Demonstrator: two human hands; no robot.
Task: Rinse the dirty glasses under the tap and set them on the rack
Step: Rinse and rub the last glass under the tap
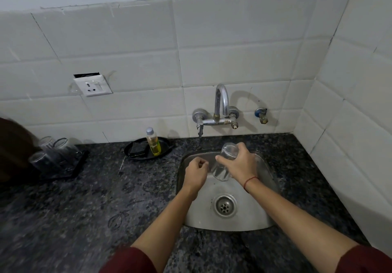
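My right hand grips a clear drinking glass over the steel sink, tilted with its mouth toward me and down. My left hand hovers just left of the glass with its fingers curled and nothing in it. The chrome tap stands on the tiled wall behind the sink; no water stream is visible. At the far left a black rack holds three clear glasses tipped on their sides.
A black tray with a dark sponge and a yellow soap bottle sits left of the tap. A wall socket is above the counter. Dark granite countertop surrounds the sink; a tiled wall closes the right side.
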